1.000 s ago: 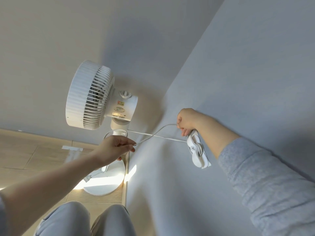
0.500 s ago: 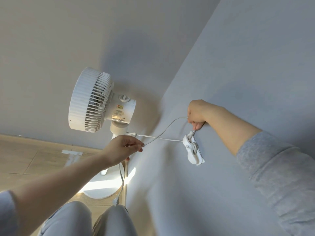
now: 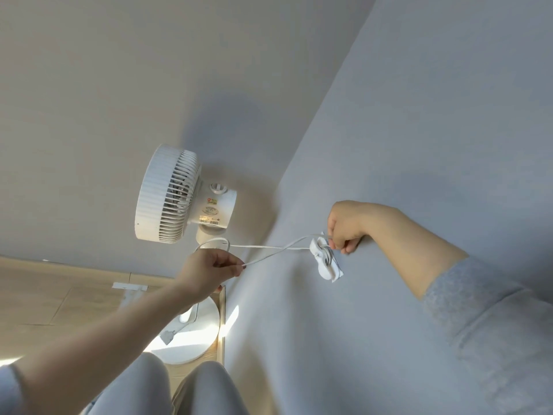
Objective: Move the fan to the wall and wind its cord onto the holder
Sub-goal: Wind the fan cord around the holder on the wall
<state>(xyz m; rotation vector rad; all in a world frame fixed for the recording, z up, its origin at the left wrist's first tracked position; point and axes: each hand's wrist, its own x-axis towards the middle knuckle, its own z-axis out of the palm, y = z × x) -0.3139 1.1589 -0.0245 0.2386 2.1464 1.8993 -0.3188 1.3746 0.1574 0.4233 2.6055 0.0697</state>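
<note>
Pinching the white cord [image 3: 270,255] between thumb and fingers, the left hand [image 3: 209,272] holds it before the fan [image 3: 176,202], which stands in the corner beside the blue wall [image 3: 404,130]; the right hand [image 3: 344,226] grips the cord at the wall-mounted holder [image 3: 326,266], where loops lie wound.

Wood floor [image 3: 45,298] w/ white tape strip [image 3: 130,286].

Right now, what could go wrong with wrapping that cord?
The cord runs taut from the left hand to the small holder by the right hand; a hard pull might tug the holder off the wall. The cord also loops at the fan, so yanking could tip it. The plug dangles and may snag.
</note>
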